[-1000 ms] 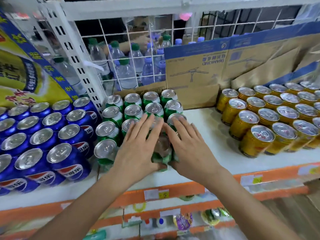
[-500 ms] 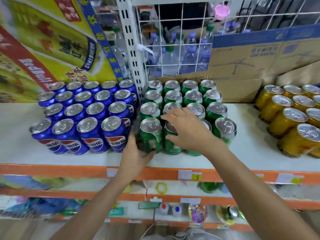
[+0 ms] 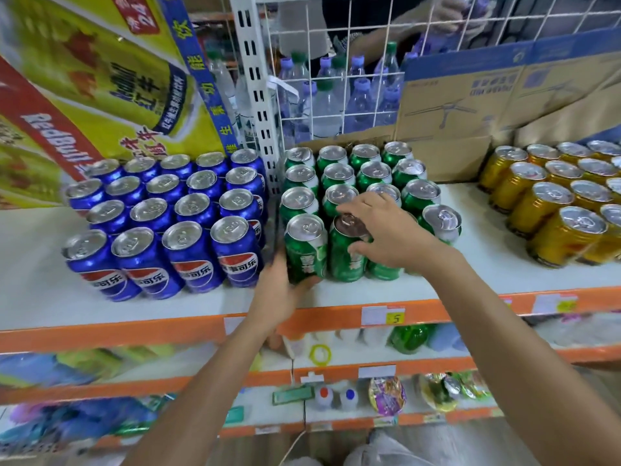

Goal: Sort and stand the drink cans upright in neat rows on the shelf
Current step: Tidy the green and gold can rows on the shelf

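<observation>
Nearly done, judging by upright rows of blue cans (image 3: 174,213) left of the left grip (image 3: 279,290) and gold cans (image 3: 551,203) right of the right grip (image 3: 386,237), with only the front green cans (image 3: 304,250) left to square, each grip closed round one on the shelf (image 3: 487,267).

shelf (image 3: 487,264) | cola cans (image 3: 168,223) left — soda cans (image 3: 353,176) centre — third can block (image 3: 554,203) right | water bottles (image 3: 326,102) behind wire grid (image 3: 336,45)

We see through one wide-angle camera on our head, facing forward and down, close to the shelf (image 3: 33,264), green cans (image 3: 373,173) at 12 o'clock, blue cans (image 3: 161,213) at 10, gold cans (image 3: 551,203) at 2.
</observation>
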The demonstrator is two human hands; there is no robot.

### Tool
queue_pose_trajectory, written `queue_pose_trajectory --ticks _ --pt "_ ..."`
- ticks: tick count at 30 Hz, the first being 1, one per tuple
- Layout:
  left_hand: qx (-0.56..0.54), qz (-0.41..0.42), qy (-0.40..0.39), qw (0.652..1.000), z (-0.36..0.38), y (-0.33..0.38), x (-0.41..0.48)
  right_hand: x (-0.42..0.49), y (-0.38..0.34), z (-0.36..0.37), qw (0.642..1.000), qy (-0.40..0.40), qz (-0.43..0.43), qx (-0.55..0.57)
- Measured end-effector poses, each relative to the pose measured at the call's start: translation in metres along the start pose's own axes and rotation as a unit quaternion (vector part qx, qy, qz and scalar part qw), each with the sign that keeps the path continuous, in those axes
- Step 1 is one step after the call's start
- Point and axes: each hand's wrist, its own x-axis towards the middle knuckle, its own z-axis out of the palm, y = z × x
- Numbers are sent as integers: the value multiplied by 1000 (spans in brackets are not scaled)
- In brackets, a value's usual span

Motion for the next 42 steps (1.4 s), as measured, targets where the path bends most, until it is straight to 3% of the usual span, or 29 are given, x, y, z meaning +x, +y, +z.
queue_pose_trajectory --ticks 13,15,18,20,23,32,42 --pt "25 -14 40 999 5 9 -12 2 4 4 999 21 -11 -36" --pt "47 38 98 993 2 21 -16 -1 8 4 999 13 -32 -30" --pt "137 206 171 954 -3 40 -8 -10 24 -8 998 39 -43 26" --pt "179 263 169 933 -3 53 5 -15 40 -17 998 39 -33 22" --pt "219 303 134 918 3 72 22 -20 56 -23 999 -29 -6 -21" --pt "240 255 59 935 10 79 35 -15 63 -27 997 -70 -22 3" --pt "248 266 73 929 10 80 32 -10 59 -30 996 -63 -51 -33"
